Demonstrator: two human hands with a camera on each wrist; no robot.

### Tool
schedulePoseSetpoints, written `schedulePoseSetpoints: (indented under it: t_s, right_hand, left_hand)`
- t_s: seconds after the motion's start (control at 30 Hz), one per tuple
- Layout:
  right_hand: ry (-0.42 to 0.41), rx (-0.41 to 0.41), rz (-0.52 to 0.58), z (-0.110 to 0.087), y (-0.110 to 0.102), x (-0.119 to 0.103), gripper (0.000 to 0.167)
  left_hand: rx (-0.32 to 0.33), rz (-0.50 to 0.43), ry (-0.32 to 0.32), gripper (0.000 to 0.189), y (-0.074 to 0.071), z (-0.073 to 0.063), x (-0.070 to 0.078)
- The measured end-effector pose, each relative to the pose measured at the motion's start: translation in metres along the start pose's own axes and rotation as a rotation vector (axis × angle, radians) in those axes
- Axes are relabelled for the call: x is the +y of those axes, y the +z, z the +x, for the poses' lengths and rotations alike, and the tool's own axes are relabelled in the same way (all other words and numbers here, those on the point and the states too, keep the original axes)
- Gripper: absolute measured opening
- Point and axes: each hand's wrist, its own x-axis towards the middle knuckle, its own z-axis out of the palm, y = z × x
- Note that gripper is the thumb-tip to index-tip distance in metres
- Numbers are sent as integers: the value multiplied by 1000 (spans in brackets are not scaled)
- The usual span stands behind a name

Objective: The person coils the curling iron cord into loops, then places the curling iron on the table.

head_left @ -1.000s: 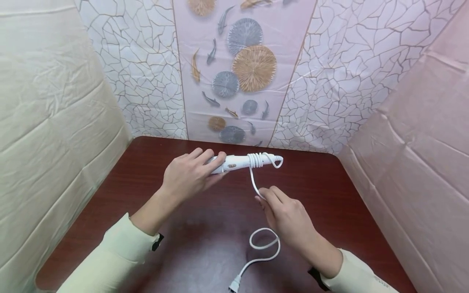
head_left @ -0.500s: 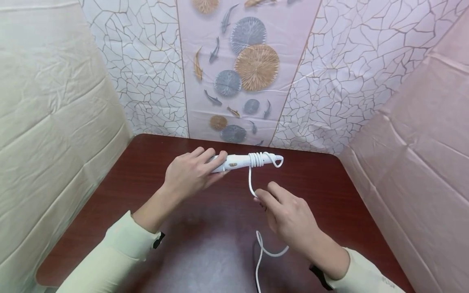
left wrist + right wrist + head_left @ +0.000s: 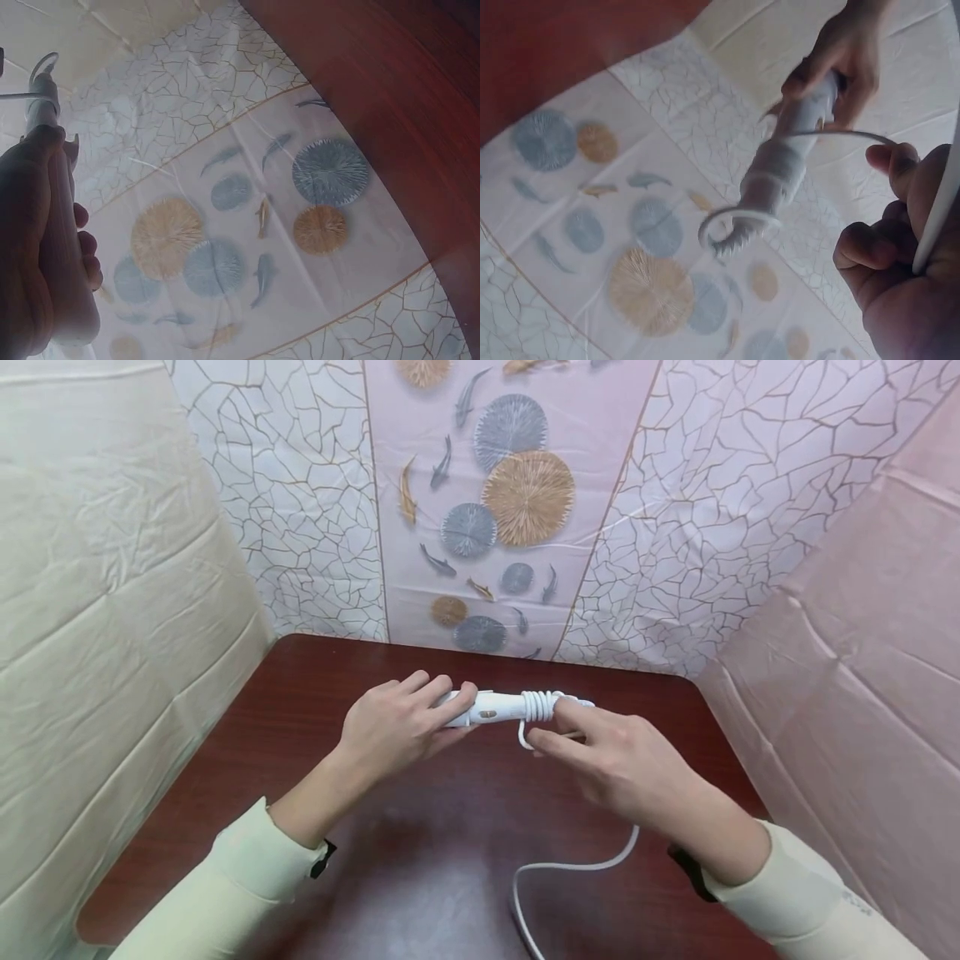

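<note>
In the head view my left hand (image 3: 397, 714) grips a white hair iron (image 3: 501, 707) by the body and holds it level above the table. A small gold switch (image 3: 487, 714) shows beside the fingers. Several turns of white cord (image 3: 536, 706) are coiled round its handle. My right hand (image 3: 626, 760) is close to the handle end and pinches the cord. The right wrist view shows the cord (image 3: 847, 135) running from the coil to the right fingertips, and a loop (image 3: 739, 217) at the iron's tail. In the left wrist view the iron (image 3: 67, 262) lies along the palm.
The cord's free length (image 3: 573, 866) trails below my right hand toward the near side; its plug is out of view. A dark red table (image 3: 247, 793) lies beneath. Patterned cloth (image 3: 480, 527) hangs behind it, with cream cloth walls (image 3: 112, 610) at the sides.
My right hand has risen from below the iron to its handle end, bringing the cord up against the coil. The trailing cord has shifted and the plug has left view. The left hand has barely moved.
</note>
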Motion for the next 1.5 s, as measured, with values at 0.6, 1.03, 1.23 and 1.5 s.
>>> schedulePoseSetpoints:
  t_s: [0.6,1.03,1.23,1.5]
  right_hand:
    - [113,45,1,1,3,51,45]
    - [88,27,250,-1,13,81,40]
    - [215,-13,493,-9,25,81,8]
    - [290,-54,551,-22,41,80,13]
  left_hand:
    - [35,24,87,40,8,-5,4]
    - [78,-26,127,37,7,-2,5]
    - [118,-15,145,31,5,0,8]
    - [181,-15,148,32,1,0,9]
